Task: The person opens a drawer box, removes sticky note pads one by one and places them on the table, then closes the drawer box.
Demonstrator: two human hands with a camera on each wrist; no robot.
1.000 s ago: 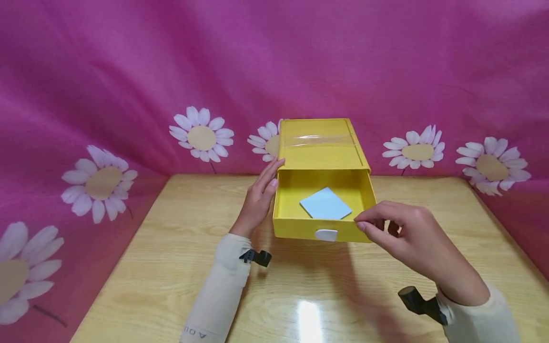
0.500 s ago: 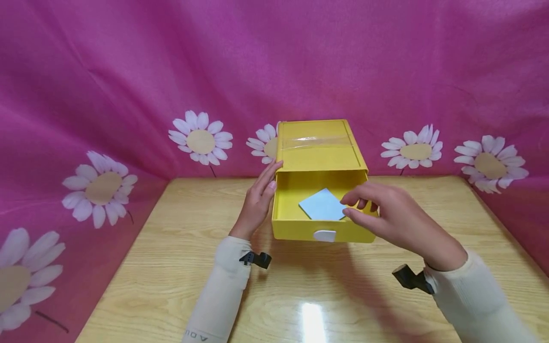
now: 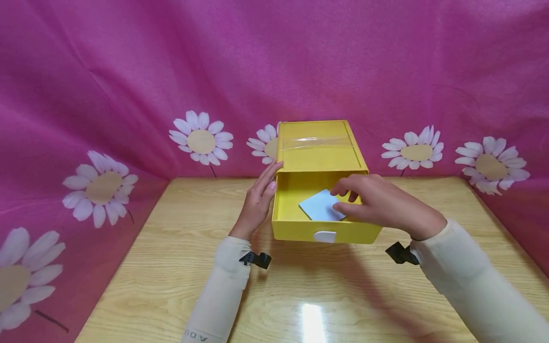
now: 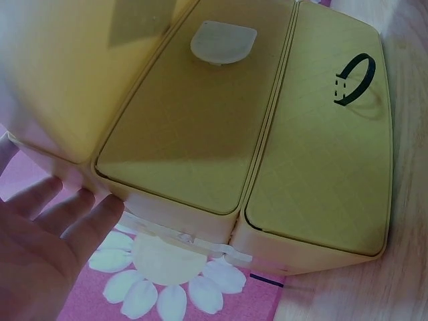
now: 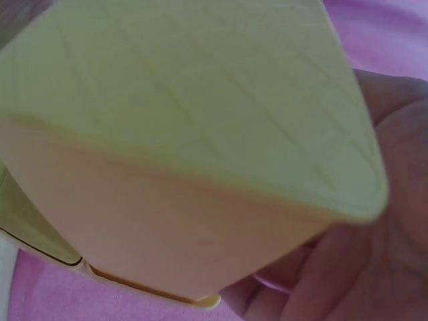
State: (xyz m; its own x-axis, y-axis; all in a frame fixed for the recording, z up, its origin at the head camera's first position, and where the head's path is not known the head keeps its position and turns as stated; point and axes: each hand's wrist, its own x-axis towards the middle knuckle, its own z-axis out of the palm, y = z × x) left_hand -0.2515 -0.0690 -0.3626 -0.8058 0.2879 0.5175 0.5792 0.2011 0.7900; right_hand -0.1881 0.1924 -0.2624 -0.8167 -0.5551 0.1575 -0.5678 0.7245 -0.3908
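A yellow drawer cabinet (image 3: 317, 145) stands on the table with its top drawer (image 3: 296, 230) pulled out. A light blue square pad (image 3: 317, 205), like a stack of sticky notes, lies flat in that drawer. My left hand (image 3: 254, 209) rests its fingers against the cabinet's left side; the left wrist view shows these fingers (image 4: 87, 217) nearly straight. My right hand (image 3: 371, 197) reaches over the drawer's right wall, thumb and fingers bent and apart above the pad's right corner. In the right wrist view, the drawer's yellow outside (image 5: 200, 100) hides the right fingertips.
Below the pulled-out drawer, the left wrist view shows a drawer with a white tab (image 4: 224, 42) and another with a black loop handle (image 4: 361, 80). The wooden table (image 3: 184, 228) meets a pink flowered cloth (image 3: 128, 71) behind and at the sides.
My right hand has left the drawer's front right corner and moved left and inward, over the blue pad. The left hand stays against the cabinet; the pad has not visibly shifted.
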